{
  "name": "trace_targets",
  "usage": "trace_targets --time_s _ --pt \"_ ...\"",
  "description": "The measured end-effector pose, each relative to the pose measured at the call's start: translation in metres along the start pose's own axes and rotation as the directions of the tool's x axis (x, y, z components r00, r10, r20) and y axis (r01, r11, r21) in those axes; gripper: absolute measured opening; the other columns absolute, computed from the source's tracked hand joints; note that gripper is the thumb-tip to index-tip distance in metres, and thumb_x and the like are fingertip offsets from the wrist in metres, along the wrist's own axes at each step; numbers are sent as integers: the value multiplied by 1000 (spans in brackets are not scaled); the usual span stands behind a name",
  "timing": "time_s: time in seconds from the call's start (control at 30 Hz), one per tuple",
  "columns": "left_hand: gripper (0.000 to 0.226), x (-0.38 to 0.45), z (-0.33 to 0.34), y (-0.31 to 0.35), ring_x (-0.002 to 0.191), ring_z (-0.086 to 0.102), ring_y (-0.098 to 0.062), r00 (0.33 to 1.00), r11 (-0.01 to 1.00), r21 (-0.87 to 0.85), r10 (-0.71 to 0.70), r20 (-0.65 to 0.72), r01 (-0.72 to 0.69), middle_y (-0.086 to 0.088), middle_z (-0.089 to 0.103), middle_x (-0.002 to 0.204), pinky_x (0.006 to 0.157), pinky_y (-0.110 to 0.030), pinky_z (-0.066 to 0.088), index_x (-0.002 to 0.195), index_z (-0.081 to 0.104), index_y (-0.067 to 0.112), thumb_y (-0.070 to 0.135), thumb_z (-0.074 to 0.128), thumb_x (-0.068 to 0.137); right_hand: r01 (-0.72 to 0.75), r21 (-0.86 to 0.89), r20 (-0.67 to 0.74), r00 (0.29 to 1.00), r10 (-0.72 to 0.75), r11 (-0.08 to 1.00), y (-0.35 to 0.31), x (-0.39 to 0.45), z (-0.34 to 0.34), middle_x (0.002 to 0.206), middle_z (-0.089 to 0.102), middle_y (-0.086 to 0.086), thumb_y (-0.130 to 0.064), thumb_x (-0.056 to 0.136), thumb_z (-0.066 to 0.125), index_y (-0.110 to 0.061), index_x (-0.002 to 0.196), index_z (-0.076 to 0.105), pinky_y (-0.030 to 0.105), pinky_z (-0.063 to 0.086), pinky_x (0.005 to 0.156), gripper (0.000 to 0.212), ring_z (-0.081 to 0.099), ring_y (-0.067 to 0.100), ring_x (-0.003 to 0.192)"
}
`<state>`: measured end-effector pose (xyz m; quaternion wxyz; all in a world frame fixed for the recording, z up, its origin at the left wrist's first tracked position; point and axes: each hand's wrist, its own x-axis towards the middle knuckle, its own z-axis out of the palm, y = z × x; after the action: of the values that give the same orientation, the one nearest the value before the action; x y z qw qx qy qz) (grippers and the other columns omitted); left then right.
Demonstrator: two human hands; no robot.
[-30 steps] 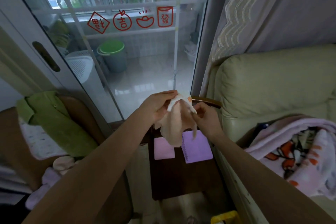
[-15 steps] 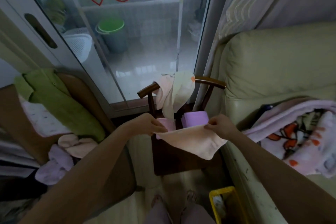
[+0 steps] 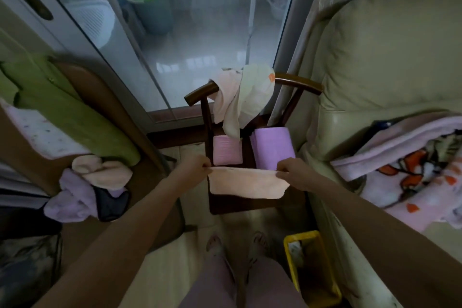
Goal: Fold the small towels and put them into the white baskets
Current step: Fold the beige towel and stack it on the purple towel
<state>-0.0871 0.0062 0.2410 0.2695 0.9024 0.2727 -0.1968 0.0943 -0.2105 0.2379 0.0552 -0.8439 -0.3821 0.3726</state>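
A peach towel [image 3: 247, 184] stretches above the front edge of the chair seat [image 3: 250, 204]; your left hand [image 3: 192, 170] and right hand [image 3: 295, 174] each pinch a top corner in a narrow grip.

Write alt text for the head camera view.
A person's left hand and right hand pinch the top corners of a peach towel, stretched above a dark wooden chair. Folded pink and purple towels lie on its seat; cloths drape its backrest.
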Motion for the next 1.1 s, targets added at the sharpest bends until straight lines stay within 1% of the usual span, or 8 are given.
trace_targets --time_s 0.1,0.2,0.33,0.5,0.73,0.9,1.0,1.1 --pt "10 8 -5 -5 76 56 -5 997 997 -51 -57 -57 54 4 61 87 62 -17 38 96 68 16 21 59 93 27 82 -132 991 -16 996 -9 14 2 94 61 14 -18 100 46 -8 89 58 31 39 72 19 54 25 87" --pt "10 13 -8 -11 78 57 -6 994 993 -89 -87 -65 81 4 60 86 64 -17 41 96 69 16 21 63 90 59 102 -226 973 -34 993 -11 22 6 95 63 11 -18 99 48 -7 96 63 33 45 78 19 56 24 89" --pt "12 20 21 -28 76 57 -3 991 990 -75 -116 68 121 7 62 83 67 -17 42 97 70 16 22 67 87 77 132 -216 975 -47 988 1 33 36 96 65 5 -19 98 51 -13 98 64 17 36 67 15 54 14 82" --pt "19 35 93 -48 87 61 -13 966 976 -82 -185 183 202 -3 68 98 80 -25 49 103 72 11 21 65 89 43 116 -172 985 -22 992 28 60 105 100 69 5 -20 94 57 -15 98 68 23 37 72 12 60 19 89" --pt "22 42 188 -55 87 61 -19 894 985 -49 -130 430 166 -11 69 100 73 -25 42 102 73 5 21 59 94 -69 69 6 998 69 995 70 78 188 103 64 10 -19 95 52 -12 97 64 31 37 71 14 57 30 99" --pt "26 52 219 -73 86 58 -22 886 974 -62 -172 430 219 -13 65 99 72 -30 41 96 69 3 23 54 97 -73 40 162 985 66 997 93 85 210 96 58 6 -22 98 49 -15 92 57 29 36 71 13 55 27 95" --pt "22 57 225 -88 67 49 -10 887 952 -110 -219 407 285 -1 59 79 58 -24 35 98 70 5 22 55 96 -69 22 338 939 57 997 95 96 207 97 54 1 -24 100 46 -19 93 56 29 40 75 12 55 22 96" --pt "23 64 228 -96 69 49 -9 875 942 -112 -245 418 317 2 56 78 59 -23 36 103 70 7 22 55 97 5 -60 490 871 25 998 90 112 202 107 60 9 -21 100 44 -9 99 60 32 42 76 20 55 24 96"
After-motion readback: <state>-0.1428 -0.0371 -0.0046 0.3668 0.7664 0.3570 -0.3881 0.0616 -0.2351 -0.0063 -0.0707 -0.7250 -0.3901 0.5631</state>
